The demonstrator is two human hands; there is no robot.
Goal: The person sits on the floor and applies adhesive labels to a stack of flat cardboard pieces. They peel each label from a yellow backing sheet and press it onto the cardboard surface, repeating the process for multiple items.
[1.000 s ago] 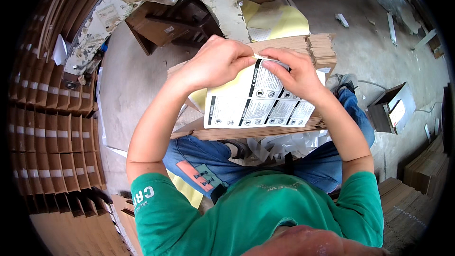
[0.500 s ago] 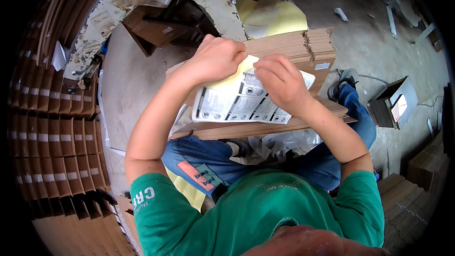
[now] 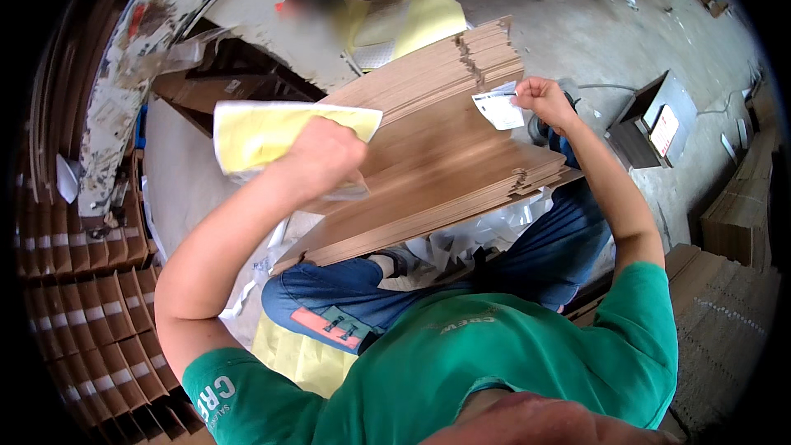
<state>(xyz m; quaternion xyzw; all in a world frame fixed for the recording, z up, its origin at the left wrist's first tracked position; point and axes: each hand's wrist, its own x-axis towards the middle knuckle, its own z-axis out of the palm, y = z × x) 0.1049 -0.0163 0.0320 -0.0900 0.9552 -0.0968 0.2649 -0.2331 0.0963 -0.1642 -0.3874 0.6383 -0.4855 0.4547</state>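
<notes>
My left hand (image 3: 325, 156) grips a yellow-backed label sheet (image 3: 272, 133) and holds it out to the left, over the left end of a stack of flat brown cardboard (image 3: 437, 156) that rests across my lap. My right hand (image 3: 541, 100) pinches a small white printed label (image 3: 501, 107) by its right edge, at the right side of the stack's top sheet. The label hangs just above or on the cardboard; I cannot tell if it touches.
Rows of folded cardboard boxes (image 3: 74, 280) line the left side. More flat cardboard (image 3: 725, 313) lies at the right. A small dark open box (image 3: 651, 119) sits on the concrete floor to the right. Yellow sheets (image 3: 412, 21) lie beyond the stack.
Both hands held the label sheet together over the stack. Now they have parted: the left hand carried the sheet off left, the right hand pulled a single label away to the right.
</notes>
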